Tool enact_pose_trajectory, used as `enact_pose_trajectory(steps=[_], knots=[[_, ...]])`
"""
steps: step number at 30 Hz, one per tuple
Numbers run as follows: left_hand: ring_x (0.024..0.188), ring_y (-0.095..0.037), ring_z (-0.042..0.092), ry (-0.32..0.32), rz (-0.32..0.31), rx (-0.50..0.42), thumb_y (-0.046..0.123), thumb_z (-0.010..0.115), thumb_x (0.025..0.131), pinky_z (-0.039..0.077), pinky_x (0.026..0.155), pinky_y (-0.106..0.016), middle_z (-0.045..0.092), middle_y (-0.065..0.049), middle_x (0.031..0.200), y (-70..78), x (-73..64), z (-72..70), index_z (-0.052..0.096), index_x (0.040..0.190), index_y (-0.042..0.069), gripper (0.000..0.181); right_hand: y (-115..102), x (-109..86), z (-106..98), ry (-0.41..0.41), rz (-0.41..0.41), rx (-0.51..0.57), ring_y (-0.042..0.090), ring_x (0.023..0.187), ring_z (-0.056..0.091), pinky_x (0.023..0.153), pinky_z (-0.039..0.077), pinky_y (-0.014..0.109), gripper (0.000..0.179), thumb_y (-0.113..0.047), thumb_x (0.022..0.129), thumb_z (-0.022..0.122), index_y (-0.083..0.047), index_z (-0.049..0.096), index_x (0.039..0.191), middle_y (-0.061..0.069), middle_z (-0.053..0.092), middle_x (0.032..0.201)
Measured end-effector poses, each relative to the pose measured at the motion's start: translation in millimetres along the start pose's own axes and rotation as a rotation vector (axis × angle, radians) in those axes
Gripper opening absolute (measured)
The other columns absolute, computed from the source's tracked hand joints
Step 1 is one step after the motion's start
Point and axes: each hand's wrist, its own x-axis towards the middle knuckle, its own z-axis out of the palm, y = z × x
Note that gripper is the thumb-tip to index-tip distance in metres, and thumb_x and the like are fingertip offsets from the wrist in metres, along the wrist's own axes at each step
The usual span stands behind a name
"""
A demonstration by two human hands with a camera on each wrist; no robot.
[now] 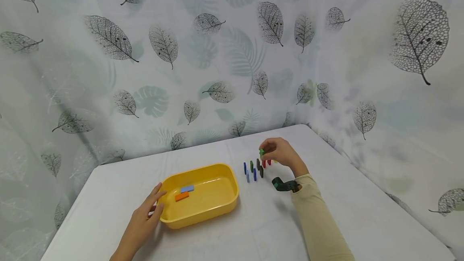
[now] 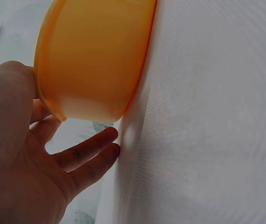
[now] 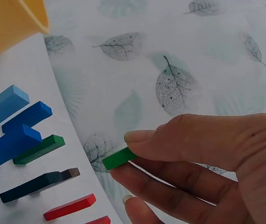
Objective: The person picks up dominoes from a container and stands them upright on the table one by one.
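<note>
My left hand (image 1: 145, 214) grips the left end of a yellow plastic tub (image 1: 197, 217), some fingers over its rim and others spread outside below it, as the left wrist view shows. Inside the tub lie a light blue block (image 1: 187, 189) and an orange block (image 1: 182, 196). Between thumb and fingers my right hand (image 1: 284, 154) pinches a small green block (image 3: 118, 159), held above the table at the far end of the standing blocks. Red blocks (image 3: 70, 207) stand just below this hand, and a yellow one (image 1: 275, 161) is partly hidden behind it.
Thin blocks stand upright in rows right of the tub: blue (image 1: 245, 168), light blue (image 1: 248, 176), green (image 1: 251, 166) and dark ones (image 1: 261, 171). A dark wrist device (image 1: 284, 185) sits on the right forearm. Leaf-patterned curtain (image 1: 217, 59) surrounds the white table (image 1: 261, 228).
</note>
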Motion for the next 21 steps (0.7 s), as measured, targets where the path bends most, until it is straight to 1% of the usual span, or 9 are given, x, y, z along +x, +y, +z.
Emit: enact_pose_trajectory(steps=[4,9,11,16,18,21], knots=[[0.107,-0.032,0.068,0.002,0.000,-0.002,0.017,0.057,0.109,0.060,0.084,-0.048,0.035,-0.007,0.166,0.1,0.0,0.2,0.056,0.148,0.009,0.040,7,0.3,-1,-0.016,0.028,0.019,0.024,0.094,0.068,0.084,0.055,0.043,0.023,-0.002,0.086,0.082,-0.001,0.073,0.108,0.008,0.074,0.099],[0.108,-0.033,0.067,-0.001,-0.004,-0.003,0.017,0.057,0.109,0.060,0.085,-0.049,0.034,-0.007,0.166,1.2,0.4,0.2,0.055,0.148,0.009,0.040,17,-0.6,-2,-0.027,0.048,0.073,0.025,0.096,0.068,0.085,0.056,0.044,0.023,-0.001,0.087,0.081,-0.001,0.073,0.109,0.011,0.074,0.102],[0.109,-0.034,0.067,-0.003,-0.007,-0.004,0.017,0.056,0.109,0.060,0.085,-0.050,0.034,-0.007,0.167,1.8,0.6,0.0,0.055,0.148,0.009,0.040,21,-1.0,-2,-0.037,0.045,0.104,0.026,0.095,0.068,0.084,0.057,0.043,0.023,0.000,0.087,0.080,0.000,0.072,0.109,0.014,0.074,0.103],[0.109,-0.034,0.067,-0.003,-0.009,0.000,0.017,0.056,0.109,0.060,0.086,-0.050,0.034,-0.007,0.167,2.4,0.7,-0.2,0.055,0.148,0.009,0.040,33,-2.4,-1,-0.075,0.019,0.189,0.029,0.090,0.069,0.080,0.057,0.040,0.025,0.004,0.088,0.075,0.009,0.069,0.111,0.025,0.072,0.104],[0.109,-0.033,0.067,-0.001,-0.002,0.001,0.017,0.056,0.109,0.060,0.085,-0.049,0.034,-0.008,0.166,1.7,0.5,0.2,0.055,0.148,0.009,0.040,36,-3.5,-1,-0.083,0.020,0.205,0.029,0.089,0.069,0.080,0.057,0.038,0.025,0.006,0.087,0.075,0.010,0.069,0.111,0.025,0.072,0.104],[0.107,-0.032,0.068,0.004,0.012,0.000,0.017,0.057,0.109,0.061,0.083,-0.047,0.034,-0.008,0.166,-0.1,0.1,1.0,0.056,0.148,0.008,0.040,41,-4.4,-1,-0.084,0.030,0.193,0.025,0.089,0.069,0.080,0.056,0.035,0.026,0.007,0.085,0.076,0.009,0.071,0.111,0.021,0.073,0.103]])
